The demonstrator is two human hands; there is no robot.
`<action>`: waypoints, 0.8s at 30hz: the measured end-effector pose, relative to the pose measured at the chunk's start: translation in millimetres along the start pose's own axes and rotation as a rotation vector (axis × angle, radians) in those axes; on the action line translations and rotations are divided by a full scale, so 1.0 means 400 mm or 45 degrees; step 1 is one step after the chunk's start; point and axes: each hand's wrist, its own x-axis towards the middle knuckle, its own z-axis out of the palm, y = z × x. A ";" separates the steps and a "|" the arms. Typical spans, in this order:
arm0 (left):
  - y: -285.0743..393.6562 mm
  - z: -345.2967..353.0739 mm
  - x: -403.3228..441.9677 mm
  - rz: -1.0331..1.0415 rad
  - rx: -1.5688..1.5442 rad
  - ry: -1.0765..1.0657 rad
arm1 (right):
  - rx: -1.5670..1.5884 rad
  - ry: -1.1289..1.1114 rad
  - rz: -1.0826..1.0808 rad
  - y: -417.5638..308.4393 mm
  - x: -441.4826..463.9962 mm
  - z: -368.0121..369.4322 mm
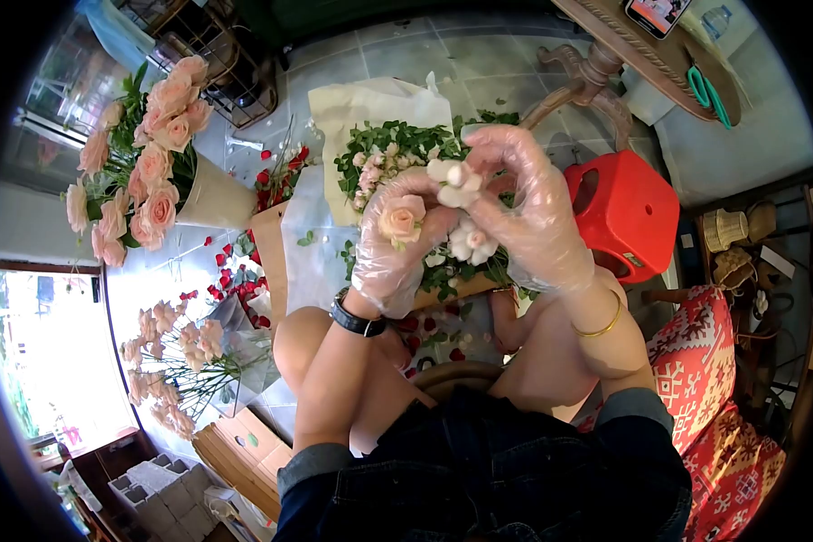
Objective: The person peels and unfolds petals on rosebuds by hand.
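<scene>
Both hands wear clear plastic gloves. My left hand (393, 239) is curled around a peach rose (401, 219), whose bloom shows between the fingers. With thumb and forefinger bent together, my right hand (531, 212) pinches a small white flower (455, 181) where the two hands meet. Just below the fingers sits a white open bloom (472, 242). Behind the hands, small pale pink roses (375, 172) and green leaves (425, 137) rest on cream wrapping paper (334, 108). The stems inside my left hand are hidden.
At left stand a white bucket (219, 194) of peach roses (158, 206) and more cut roses (167, 348). Red petals (226, 280) litter the floor. A red stool (637, 212) is at right, below a wooden table (641, 59) with green scissors (709, 95). A cardboard box (244, 461) lies lower left.
</scene>
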 end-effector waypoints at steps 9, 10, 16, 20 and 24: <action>0.002 -0.045 -0.008 -0.123 -0.254 -0.617 | 0.529 -0.212 0.408 -0.013 0.024 -0.080; 0.004 -0.051 -0.005 -0.131 -0.300 -0.636 | 0.542 -0.176 0.389 -0.018 0.021 -0.075; 0.050 -0.013 0.021 -0.378 -0.581 -0.182 | 0.423 -0.025 0.281 -0.009 0.023 -0.072; 0.014 -0.045 0.033 -0.374 -0.694 0.085 | 0.391 0.035 0.231 -0.006 0.022 -0.069; 0.013 -0.017 0.018 -0.170 -0.703 -0.034 | 0.408 0.047 0.193 -0.004 0.021 -0.068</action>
